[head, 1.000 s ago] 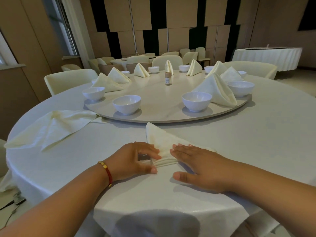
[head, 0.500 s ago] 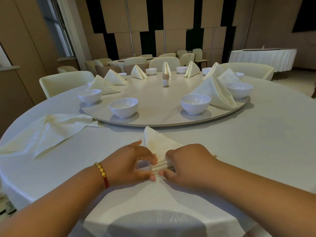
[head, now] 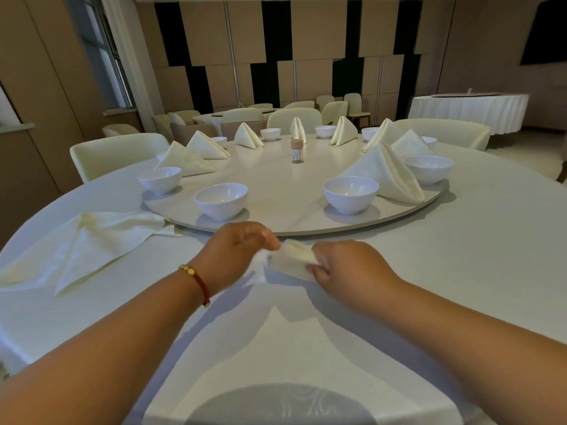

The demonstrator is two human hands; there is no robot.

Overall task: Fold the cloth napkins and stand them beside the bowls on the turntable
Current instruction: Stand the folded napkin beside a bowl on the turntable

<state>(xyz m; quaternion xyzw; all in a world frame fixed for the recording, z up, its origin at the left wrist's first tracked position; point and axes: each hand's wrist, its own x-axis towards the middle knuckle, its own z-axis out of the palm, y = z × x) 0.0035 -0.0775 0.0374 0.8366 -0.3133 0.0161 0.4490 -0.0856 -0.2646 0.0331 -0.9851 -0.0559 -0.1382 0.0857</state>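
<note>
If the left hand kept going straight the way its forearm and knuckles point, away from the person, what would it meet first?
Probably the near rim of the turntable, then the near-left white bowl on it, which sits about in line just beyond the left hand. Depth is hard to judge in this wide-angle view. Both hands hold the folded napkin between them.

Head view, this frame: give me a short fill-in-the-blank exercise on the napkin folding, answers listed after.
1. Both hands hold the folded napkin just in front of the ____.
2. The red-and-gold bracelet is on the ____ wrist.
3. The loose unfolded napkin lies on the tablecloth to the person's ____.
4. The small bottle stands near the turntable's ____.

Missing words: turntable; left; left; centre
</note>
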